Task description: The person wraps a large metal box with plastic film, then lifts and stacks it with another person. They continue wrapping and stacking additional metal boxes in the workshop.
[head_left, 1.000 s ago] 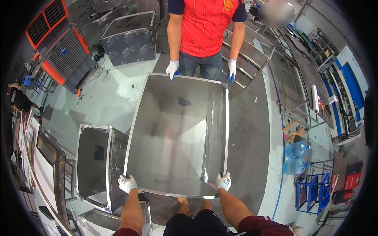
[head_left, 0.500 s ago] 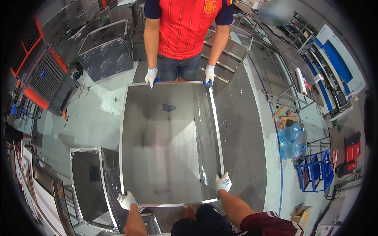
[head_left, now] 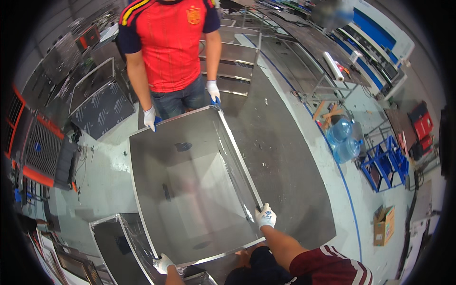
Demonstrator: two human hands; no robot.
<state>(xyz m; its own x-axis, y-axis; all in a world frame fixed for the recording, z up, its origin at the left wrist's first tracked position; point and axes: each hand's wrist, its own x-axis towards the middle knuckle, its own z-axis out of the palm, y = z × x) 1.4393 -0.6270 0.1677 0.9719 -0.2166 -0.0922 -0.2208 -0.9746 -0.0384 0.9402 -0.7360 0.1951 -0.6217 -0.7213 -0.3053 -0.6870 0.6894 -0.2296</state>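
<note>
Both white-gloved hands grip the near end of the metal box.
The left hand curls around the box's near left corner, a short stretch of left forearm showing behind it; the right hand clasps the box's right edge, just beyond its near corner, the bare right forearm slanting away from the box.

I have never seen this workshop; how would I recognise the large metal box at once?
Look for the co-worker's red shirt, near the top. Just below, around mid-picture, is a large open grey metal box. Unlike the smaller open metal box at lower left, it has gloved hands on its rim.
</note>
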